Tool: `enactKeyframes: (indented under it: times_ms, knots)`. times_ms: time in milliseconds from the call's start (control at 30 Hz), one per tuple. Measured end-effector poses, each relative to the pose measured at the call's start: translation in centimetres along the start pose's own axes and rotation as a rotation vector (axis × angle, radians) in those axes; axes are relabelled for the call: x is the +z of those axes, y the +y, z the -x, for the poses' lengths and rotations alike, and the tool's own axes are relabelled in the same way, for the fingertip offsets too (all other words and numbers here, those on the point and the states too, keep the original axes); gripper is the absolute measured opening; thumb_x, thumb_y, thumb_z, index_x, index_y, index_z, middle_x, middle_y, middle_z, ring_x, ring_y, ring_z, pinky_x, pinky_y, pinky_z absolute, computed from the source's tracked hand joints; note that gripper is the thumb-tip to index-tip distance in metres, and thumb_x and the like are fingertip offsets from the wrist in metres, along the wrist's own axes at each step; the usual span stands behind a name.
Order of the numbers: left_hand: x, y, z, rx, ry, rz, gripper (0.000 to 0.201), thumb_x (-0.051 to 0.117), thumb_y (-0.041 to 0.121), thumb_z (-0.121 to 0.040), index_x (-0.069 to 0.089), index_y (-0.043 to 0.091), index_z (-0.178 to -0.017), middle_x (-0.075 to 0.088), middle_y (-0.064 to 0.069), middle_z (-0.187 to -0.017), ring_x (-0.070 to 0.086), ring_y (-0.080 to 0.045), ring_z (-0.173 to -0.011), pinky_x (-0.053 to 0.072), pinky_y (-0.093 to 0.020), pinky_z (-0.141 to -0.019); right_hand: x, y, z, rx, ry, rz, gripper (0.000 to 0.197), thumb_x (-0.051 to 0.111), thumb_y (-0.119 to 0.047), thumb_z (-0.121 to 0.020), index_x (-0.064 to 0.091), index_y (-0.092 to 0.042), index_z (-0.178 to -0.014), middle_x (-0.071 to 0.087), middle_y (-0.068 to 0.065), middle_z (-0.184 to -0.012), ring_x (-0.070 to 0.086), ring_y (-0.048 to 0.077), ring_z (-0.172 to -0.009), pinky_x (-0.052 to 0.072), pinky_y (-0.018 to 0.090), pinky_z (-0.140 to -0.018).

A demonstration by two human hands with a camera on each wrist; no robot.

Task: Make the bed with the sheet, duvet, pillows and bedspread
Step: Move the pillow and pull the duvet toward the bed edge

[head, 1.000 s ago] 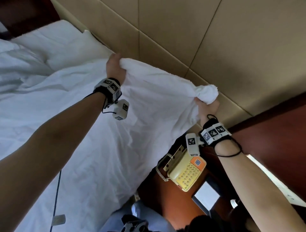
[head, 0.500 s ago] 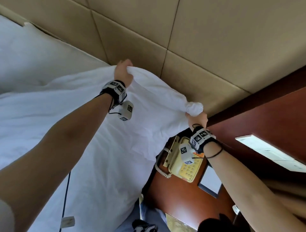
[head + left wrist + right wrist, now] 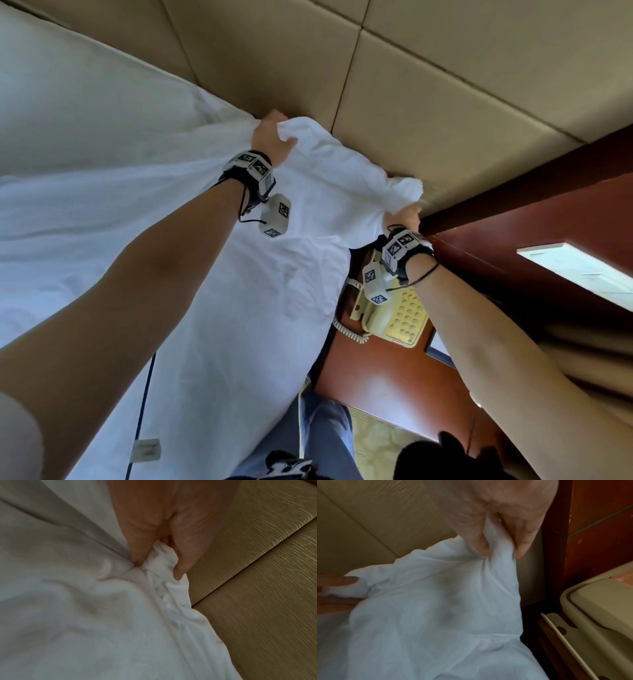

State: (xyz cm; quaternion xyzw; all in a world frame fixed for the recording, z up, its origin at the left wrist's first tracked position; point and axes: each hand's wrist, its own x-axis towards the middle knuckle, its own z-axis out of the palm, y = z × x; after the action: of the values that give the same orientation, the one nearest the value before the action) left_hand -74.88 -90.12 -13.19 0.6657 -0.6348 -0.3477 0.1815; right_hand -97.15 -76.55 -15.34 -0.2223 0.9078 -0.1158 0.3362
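A white sheet (image 3: 212, 274) covers the bed and runs up to the beige padded headboard (image 3: 428, 113). My left hand (image 3: 270, 138) grips the sheet's top edge near the headboard; the left wrist view shows its fingers (image 3: 181, 566) curled round bunched white sheet (image 3: 102, 615). My right hand (image 3: 404, 216) holds the sheet's bunched corner (image 3: 402, 192) at the bed's right end. In the right wrist view thumb and fingers (image 3: 481, 545) pinch the sheet (image 3: 436, 608). A white pillow (image 3: 78, 116) lies at the upper left, partly under the sheet.
A red-brown bedside table (image 3: 387, 377) stands right of the bed with a cream telephone (image 3: 397, 315) on it, close below my right wrist. A dark wooden panel (image 3: 548, 212) rises beside the headboard. My legs (image 3: 318, 431) are between bed and table.
Both hands have carried the sheet's top edge toward the headboard, and the right hand with the corner has come down close to the wooden panel. The view has shifted right.
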Motion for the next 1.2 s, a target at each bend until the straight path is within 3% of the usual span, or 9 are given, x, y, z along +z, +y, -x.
enactKeyframes:
  times_ms: [200,367,467,567,633,700,833,1067,1200]
  knots:
    - [-0.3,-1.0,1.8,0.117,-0.199,-0.118,0.075,0.058,0.011,-0.089,0.017,0.018,-0.152,0.000,-0.004,-0.160,0.013,-0.018,-0.147,0.019,-0.032,-0.116,1.0,0.4,0.6,0.025,-0.169,0.152,0.070,0.051,-0.011,-0.091,0.010,0.004,-0.146,0.035,0.021,-0.144,0.043,0.035,-0.129,0.042,0.041,-0.104]
    - [-0.6,-3.3,5.6,0.209,-0.234,-0.101,0.072,0.054,0.006,-0.091,0.017,0.020,-0.152,-0.003,0.000,-0.161,0.010,-0.015,-0.148,0.027,-0.022,-0.109,1.7,1.1,2.8,-0.095,-0.315,0.291,0.025,0.048,-0.007,-0.086,0.037,-0.014,-0.107,0.043,0.010,-0.075,0.045,0.022,-0.061,0.034,0.026,-0.050]
    - [-0.7,-5.3,8.8,0.203,-0.230,-0.114,0.063,0.053,0.007,-0.091,0.028,0.017,-0.148,0.009,-0.002,-0.159,0.018,-0.018,-0.146,0.029,-0.026,-0.109,2.9,2.2,4.0,-0.155,-0.356,0.309,0.030,0.050,-0.005,-0.085,0.053,0.006,-0.112,0.061,0.022,-0.101,0.062,0.032,-0.081,0.046,0.028,-0.065]
    - [0.2,-7.9,13.1,0.117,-0.223,-0.025,0.050,0.054,0.008,-0.091,0.041,0.015,-0.138,0.035,-0.004,-0.147,0.047,-0.023,-0.127,0.041,-0.028,-0.097,4.6,4.1,5.4,-0.201,-0.392,0.375,0.017,0.050,-0.010,-0.086,0.047,-0.008,-0.070,0.047,0.016,-0.075,0.046,0.027,-0.064,0.037,0.027,-0.052]
    - [1.2,-9.9,16.8,0.023,-0.215,0.014,0.044,0.057,0.012,-0.090,0.047,0.015,-0.132,0.045,-0.005,-0.136,0.056,-0.022,-0.112,0.045,-0.028,-0.090,6.3,5.9,6.9,-0.138,-0.484,0.289,0.023,0.055,-0.020,-0.090,0.058,0.000,-0.101,0.058,0.018,-0.098,0.055,0.027,-0.081,0.052,0.030,-0.069]
    - [2.3,-12.1,21.1,-0.087,-0.238,0.014,0.042,0.063,0.017,-0.087,0.051,0.013,-0.127,0.051,-0.009,-0.127,0.058,-0.021,-0.099,0.046,-0.029,-0.090,7.9,8.5,8.4,-0.083,-0.560,0.294,0.070,0.063,-0.038,-0.087,0.037,0.000,-0.139,0.050,0.018,-0.131,0.056,0.033,-0.112,0.052,0.043,-0.093]
    - [4.0,-16.2,30.5,-0.307,-0.284,0.012,0.048,0.078,0.030,-0.074,0.055,0.008,-0.110,0.055,-0.011,-0.103,0.055,-0.022,-0.084,0.050,-0.036,-0.085,10.4,12.8,11.6,-0.148,-0.726,0.410,0.103,0.069,-0.057,-0.074,0.021,-0.003,-0.147,0.048,0.017,-0.131,0.060,0.032,-0.109,0.053,0.046,-0.091]
    - [7.0,-20.3,47.1,-0.657,-0.403,-0.177,0.085,0.085,0.044,-0.059,0.042,0.018,-0.128,0.039,-0.011,-0.132,0.039,-0.032,-0.123,0.042,-0.043,-0.098,12.9,16.6,15.0,-0.298,-0.697,0.488,0.114,0.069,-0.071,-0.057,0.027,-0.010,-0.144,0.040,0.010,-0.145,0.048,0.029,-0.128,0.046,0.045,-0.102]
    - [9.7,-22.0,54.8,-0.635,-0.313,-0.435,0.111,0.087,0.047,-0.047,0.031,0.022,-0.139,0.040,-0.012,-0.134,0.042,-0.034,-0.119,0.048,-0.045,-0.088,14.9,18.0,16.7,-0.360,-0.664,0.541,0.119,0.070,-0.072,-0.056,0.024,-0.010,-0.146,0.037,0.008,-0.149,0.040,0.030,-0.135,0.042,0.042,-0.107]
